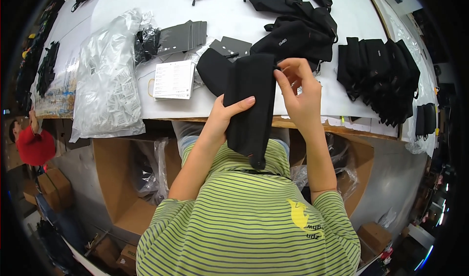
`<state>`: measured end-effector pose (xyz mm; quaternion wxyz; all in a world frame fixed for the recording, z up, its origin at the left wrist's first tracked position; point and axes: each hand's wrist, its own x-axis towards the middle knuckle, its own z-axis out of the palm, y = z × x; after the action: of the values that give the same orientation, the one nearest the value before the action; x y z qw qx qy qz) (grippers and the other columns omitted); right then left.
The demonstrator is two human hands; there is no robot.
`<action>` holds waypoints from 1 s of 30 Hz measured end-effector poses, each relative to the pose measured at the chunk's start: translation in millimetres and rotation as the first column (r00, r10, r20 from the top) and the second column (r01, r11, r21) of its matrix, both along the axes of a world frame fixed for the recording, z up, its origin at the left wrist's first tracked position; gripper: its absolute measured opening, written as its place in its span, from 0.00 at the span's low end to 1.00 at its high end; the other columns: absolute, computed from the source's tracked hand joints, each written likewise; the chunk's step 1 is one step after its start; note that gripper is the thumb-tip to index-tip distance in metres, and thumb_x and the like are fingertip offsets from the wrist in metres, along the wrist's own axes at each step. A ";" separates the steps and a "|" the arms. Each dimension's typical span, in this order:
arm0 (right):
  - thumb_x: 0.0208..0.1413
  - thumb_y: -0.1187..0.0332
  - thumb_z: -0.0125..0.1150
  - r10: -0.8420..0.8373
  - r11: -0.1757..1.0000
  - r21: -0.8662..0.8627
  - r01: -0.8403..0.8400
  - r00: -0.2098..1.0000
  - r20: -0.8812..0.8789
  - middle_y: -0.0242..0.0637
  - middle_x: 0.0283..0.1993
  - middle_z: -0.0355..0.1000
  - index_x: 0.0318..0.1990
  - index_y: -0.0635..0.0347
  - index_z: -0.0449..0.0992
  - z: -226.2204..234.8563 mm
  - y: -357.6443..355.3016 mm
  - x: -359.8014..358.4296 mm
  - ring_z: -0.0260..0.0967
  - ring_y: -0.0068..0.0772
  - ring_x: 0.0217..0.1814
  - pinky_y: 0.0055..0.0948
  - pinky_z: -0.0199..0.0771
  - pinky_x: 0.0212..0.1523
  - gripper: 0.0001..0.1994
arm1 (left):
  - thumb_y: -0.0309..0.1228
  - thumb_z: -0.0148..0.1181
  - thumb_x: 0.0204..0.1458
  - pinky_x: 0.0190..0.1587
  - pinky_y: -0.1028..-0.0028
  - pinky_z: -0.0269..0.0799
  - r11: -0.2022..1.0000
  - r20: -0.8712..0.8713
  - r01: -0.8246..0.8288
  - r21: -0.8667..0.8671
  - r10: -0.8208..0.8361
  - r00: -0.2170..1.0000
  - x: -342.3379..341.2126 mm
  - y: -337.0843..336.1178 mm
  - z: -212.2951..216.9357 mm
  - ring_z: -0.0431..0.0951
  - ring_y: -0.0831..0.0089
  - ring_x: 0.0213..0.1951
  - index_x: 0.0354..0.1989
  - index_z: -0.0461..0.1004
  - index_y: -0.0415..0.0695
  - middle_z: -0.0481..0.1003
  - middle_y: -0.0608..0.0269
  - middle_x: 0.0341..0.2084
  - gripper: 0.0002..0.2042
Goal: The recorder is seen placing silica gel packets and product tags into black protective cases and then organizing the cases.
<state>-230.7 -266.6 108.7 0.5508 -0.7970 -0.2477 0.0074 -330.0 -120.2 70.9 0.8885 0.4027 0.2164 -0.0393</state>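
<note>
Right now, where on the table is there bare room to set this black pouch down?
Bare white table lies beyond the grey cards, up to the far pouches. The near edge is crowded: plastic bag, leaflets, pouch pile, stacked pouches.

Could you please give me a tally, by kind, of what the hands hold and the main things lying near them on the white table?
Black pouch held in both hands: 1
Clear plastic bag of small packets: 1
White leaflet stack: 1
Fanned stack of dark grey cards: 1
Row of black pouches at the right: 1
Total: 5
</note>
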 end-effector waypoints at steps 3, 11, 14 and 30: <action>0.52 0.74 0.61 -0.041 0.987 -0.143 0.071 0.978 0.203 0.30 0.25 0.70 0.32 0.59 0.72 2.0 -0.1 -3.7 0.63 0.22 0.19 0.21 0.60 0.20 0.03 | 0.29 0.66 0.46 0.34 0.76 0.76 1.000 -0.027 -0.005 0.001 0.005 1.000 -3.3 2.1 0.3 0.79 0.73 0.30 0.40 0.71 0.34 0.77 0.58 0.30 0.16; 0.44 0.77 0.62 0.428 0.896 -0.280 -0.345 0.839 0.335 0.34 0.23 0.65 0.32 0.59 0.73 9.5 -1.4 -29.0 0.65 0.34 0.21 0.29 0.63 0.21 0.07 | 0.30 0.60 0.52 0.30 0.75 0.78 0.917 -0.124 -0.136 -0.375 0.096 0.988 -0.4 19.7 -20.9 0.80 0.71 0.28 0.40 0.74 0.35 0.78 0.58 0.31 0.11; 0.42 0.76 0.64 0.577 0.807 -0.304 -0.507 0.786 0.221 0.33 0.22 0.65 0.31 0.58 0.73 13.8 -6.0 -46.1 0.64 0.36 0.20 0.30 0.63 0.21 0.08 | 0.30 0.59 0.53 0.31 0.74 0.79 0.866 -0.056 -0.156 -0.475 0.148 0.987 0.7 36.8 -22.6 0.80 0.70 0.28 0.39 0.74 0.36 0.79 0.56 0.31 0.10; 0.27 0.76 0.66 0.409 0.887 -0.389 -0.251 0.818 0.405 0.37 0.43 0.69 0.45 0.49 0.76 8.1 -13.3 -37.0 0.71 0.40 0.41 0.34 0.73 0.39 0.27 | 0.35 0.52 0.58 0.56 0.65 0.65 0.945 0.095 -0.162 -0.284 0.196 0.976 -22.8 18.4 -6.6 0.68 0.67 0.53 0.55 0.60 0.38 0.67 0.56 0.51 0.20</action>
<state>-267.7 -279.9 116.8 0.3270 -0.7960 -0.5066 -0.0522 -352.8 -101.8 64.4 0.9471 0.2559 0.1900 0.0369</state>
